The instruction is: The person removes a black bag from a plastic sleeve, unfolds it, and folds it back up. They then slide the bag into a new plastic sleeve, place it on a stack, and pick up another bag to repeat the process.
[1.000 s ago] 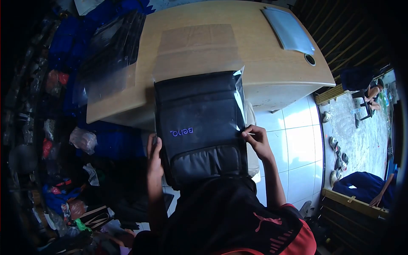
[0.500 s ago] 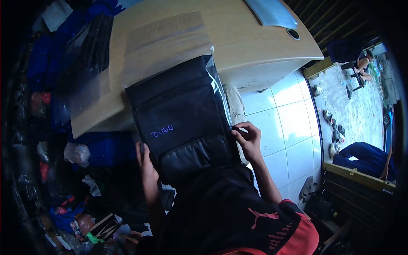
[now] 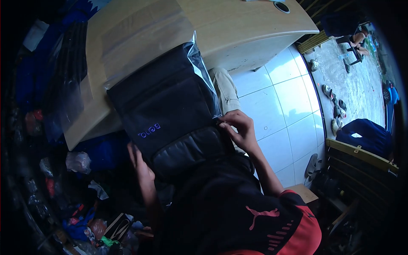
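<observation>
A black bag (image 3: pixel 161 102) with purple lettering lies across the table's near edge and reaches to my torso, a clear plastic wrapper (image 3: pixel 199 68) showing along its right side. My right hand (image 3: pixel 239 127) pinches the wrapper's edge at the bag's lower right. Against the bag's lower left side rests my left hand (image 3: pixel 141 163), fingers close together along its edge; their tips are partly hidden. Above the bag, a flat sheet of clear plastic (image 3: pixel 144 34) lies on the wooden table (image 3: pixel 225 17).
Plastic-wrapped items and blue bags (image 3: pixel 102 153) crowd the left side. White floor tiles (image 3: pixel 272 110) are at the right. Beyond them are shoes (image 3: pixel 338 110), a dark blue cloth (image 3: pixel 365 136) and a seated person (image 3: pixel 359 40) outside.
The view has shifted, so the bag and table appear further left. Both hands stay at the bag's sides, the right still pinching the wrapper's edge.
</observation>
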Demonstrator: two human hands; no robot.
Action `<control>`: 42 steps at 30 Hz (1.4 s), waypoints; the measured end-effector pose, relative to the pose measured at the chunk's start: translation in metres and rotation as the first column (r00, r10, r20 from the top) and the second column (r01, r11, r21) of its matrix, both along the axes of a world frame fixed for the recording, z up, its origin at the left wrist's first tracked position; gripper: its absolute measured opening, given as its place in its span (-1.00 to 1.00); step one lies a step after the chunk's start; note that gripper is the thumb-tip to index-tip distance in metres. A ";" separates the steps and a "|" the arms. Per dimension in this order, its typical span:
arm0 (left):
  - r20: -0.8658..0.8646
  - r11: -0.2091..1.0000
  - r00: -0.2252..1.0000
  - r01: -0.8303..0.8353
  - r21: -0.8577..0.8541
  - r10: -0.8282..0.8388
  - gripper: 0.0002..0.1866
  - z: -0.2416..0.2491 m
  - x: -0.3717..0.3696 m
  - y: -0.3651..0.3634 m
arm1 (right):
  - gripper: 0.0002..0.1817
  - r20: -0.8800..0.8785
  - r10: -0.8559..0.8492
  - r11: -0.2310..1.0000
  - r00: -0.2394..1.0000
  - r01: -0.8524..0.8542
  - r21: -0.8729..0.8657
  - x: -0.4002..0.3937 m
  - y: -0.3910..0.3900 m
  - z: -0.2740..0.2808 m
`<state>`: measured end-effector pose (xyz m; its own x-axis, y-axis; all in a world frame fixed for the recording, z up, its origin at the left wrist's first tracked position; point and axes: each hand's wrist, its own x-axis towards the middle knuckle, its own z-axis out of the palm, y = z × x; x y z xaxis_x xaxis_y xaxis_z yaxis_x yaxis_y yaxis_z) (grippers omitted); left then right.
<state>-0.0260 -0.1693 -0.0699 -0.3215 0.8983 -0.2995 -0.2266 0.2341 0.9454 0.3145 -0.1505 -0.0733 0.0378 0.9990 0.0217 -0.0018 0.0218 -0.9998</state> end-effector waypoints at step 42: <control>-0.084 0.873 0.875 0.462 -0.155 -0.477 -0.07 0.009 -0.021 -0.102 | -0.83 0.318 0.275 0.955 0.907 -0.221 -0.196 0.018 -0.041 -0.040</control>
<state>-0.0466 -0.2708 -0.0613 0.0898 0.9091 -0.4068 0.0491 0.4039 0.9135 0.3325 -0.1910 -0.1132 -0.1938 0.9673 -0.1637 0.3514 -0.0874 -0.9321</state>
